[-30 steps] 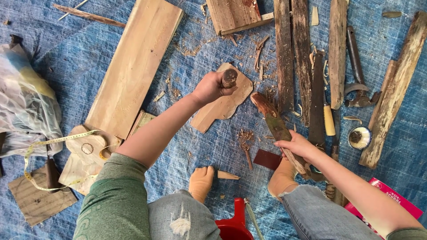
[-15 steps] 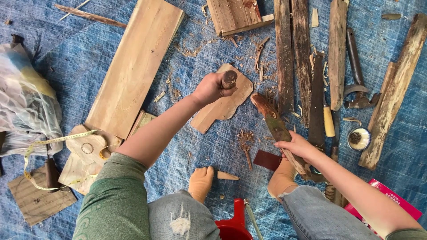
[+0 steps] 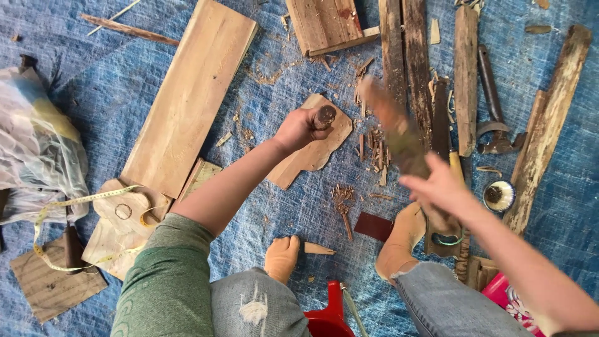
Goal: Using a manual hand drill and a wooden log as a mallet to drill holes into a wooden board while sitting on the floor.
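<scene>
Here, a seated person is seen from above on a blue woven tarpaulin strewn with wood shavings; the left hand is closed around a short, dark, round wooden peg, which is held upright with its lower end on a flat, pale, irregularly cut wooden piece lying on the tarpaulin; the right hand is raised to the right of the peg and is clamped on the handle of a long, reddish-brown, rusty-looking blade, which is rendered as a motion blur, so that its exact outline cannot be told; the blade's tip is shown near the peg but apart from it. A long, light-coloured wooden plank is laid diagonally to the left of the left forearm; a yellow measuring tape is draped over rounded wooden offcuts at the lower left, beside a crumpled translucent plastic bag. Several weathered, dark wooden slats are arranged upright in the frame at the upper right, and a small round brush is placed beside them. Two bare feet are rested on the tarpaulin below the cut piece; a red plastic object is partly seen at the lower edge.
</scene>
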